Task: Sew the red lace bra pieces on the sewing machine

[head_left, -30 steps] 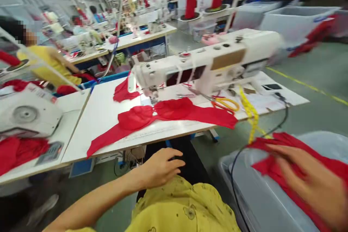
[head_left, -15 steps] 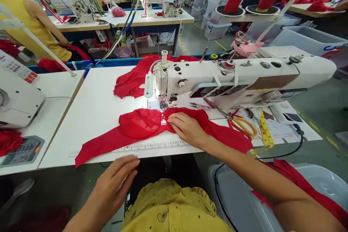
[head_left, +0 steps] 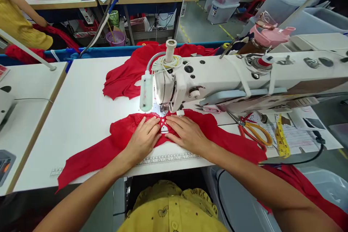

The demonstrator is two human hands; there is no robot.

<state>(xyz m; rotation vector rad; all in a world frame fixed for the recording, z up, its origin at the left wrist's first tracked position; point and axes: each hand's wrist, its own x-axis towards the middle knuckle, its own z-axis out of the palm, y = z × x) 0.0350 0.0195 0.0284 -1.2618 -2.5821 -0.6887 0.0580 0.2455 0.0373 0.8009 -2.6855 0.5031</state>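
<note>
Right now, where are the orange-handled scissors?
In the head view, the orange-handled scissors lie on the white table, right of both hands, beside the yellow tape measure.

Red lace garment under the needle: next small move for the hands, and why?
Probably a short push forward. Both hands, left hand and right hand, lie flat on the red lace garment, either side of its centre seam, which sits just short of the presser foot of the sewing machine. The seam looks lined up.
</note>
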